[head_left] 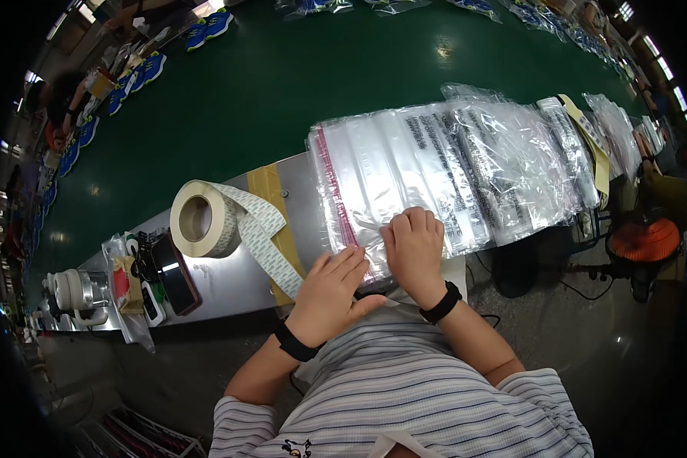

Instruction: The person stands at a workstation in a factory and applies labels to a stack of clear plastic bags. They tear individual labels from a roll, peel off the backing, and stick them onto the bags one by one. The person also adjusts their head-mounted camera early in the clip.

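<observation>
A stack of clear plastic bags (382, 168) with dark print and a red-marked edge lies flat on the metal bench ledge in front of me. My left hand (330, 298) rests at the near left corner of the stack, fingers stretched out over the red edge and thumb apart. Just to its right, my right hand (416, 248) bends its fingers down onto the top plastic bag, thumb and fingertips gathered at the film. Left of the bags stands a roll of labels (220, 221), its printed strip trailing toward my left hand.
Left on the ledge (229, 286) lie a phone (177, 275), a small white device (153, 304) and a clear jug (88, 290). Beyond runs a green conveyor belt (282, 91) with blue shoes (208, 29) along its far sides. An orange fan (645, 240) stands at right. Another person (59, 103) is at far left.
</observation>
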### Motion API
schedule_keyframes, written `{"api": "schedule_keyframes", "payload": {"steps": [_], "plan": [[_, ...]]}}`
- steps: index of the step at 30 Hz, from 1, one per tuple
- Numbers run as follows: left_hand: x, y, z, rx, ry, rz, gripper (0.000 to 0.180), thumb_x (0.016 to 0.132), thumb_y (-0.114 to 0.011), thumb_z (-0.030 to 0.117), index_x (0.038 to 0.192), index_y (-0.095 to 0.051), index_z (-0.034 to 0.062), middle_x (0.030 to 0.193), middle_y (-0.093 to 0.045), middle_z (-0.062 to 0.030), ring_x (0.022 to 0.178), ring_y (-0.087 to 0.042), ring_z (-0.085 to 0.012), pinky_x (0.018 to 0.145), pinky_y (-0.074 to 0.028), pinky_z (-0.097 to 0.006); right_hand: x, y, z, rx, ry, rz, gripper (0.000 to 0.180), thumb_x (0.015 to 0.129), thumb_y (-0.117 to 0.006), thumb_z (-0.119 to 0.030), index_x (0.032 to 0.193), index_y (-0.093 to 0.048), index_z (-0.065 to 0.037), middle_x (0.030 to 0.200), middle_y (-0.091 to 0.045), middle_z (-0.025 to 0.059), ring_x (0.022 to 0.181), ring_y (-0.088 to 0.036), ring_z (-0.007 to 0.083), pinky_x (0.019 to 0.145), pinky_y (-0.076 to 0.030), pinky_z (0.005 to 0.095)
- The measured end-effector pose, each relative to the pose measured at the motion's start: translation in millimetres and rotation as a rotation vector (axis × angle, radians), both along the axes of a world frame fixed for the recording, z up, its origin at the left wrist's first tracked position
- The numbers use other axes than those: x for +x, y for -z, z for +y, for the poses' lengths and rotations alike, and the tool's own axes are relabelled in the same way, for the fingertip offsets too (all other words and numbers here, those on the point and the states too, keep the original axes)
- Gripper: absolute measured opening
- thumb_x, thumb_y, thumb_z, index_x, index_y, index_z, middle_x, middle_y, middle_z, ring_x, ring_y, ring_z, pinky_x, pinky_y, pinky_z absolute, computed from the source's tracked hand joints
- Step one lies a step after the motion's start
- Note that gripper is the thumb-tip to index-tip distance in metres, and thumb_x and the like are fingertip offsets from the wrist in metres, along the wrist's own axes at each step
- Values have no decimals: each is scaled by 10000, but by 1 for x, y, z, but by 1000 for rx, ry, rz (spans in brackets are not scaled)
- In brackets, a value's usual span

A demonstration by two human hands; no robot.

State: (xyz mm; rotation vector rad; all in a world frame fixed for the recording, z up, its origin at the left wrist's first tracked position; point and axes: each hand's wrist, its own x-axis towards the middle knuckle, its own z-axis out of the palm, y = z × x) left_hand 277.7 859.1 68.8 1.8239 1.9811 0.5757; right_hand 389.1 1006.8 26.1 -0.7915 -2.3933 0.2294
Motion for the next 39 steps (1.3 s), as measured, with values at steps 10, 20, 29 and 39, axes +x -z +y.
{"api": "schedule_keyframes", "payload": {"steps": [10, 20, 29, 39], "plan": [[-37, -39, 46, 111, -244, -1136, 462, 1009, -387, 328, 1187, -551, -65, 1097, -651, -202, 1061, -618, -281, 949, -450, -372, 36, -28, 44, -582, 64, 310, 197, 841, -675, -153, 847, -539, -11, 829, -552, 113, 670, -539, 252, 611, -466, 334], [-30, 34, 94, 187, -619, -1901, 405, 996, -422, 377, 1023, -550, -7, 851, -577, -62, 799, -589, -198, 791, -513, -337, 3, -16, 38, -341, 117, 47, 151, 869, -625, -167, 860, -555, -34, 801, -562, 123, 649, -554, 284, 594, -469, 378], [-33, 6, 134, -113, -320, -1874, 278, 982, -426, 161, 1129, -520, -55, 1095, -603, -188, 1017, -634, -292, 877, -546, -397, 43, -26, 54, -800, -148, 464, 119, 965, -514, -112, 962, -571, -7, 917, -546, 7, 760, -462, 49, 674, -404, 209], [-10, -3, 149, -362, -313, -1777, 499, 979, -418, 419, 1261, -417, 8, 1172, -522, -175, 1034, -590, -309, 870, -533, -467, 48, -51, 37, -540, -256, 145, 465, 785, -716, -118, 1188, -511, -11, 1116, -569, 150, 911, -617, 245, 798, -503, 340]]}}
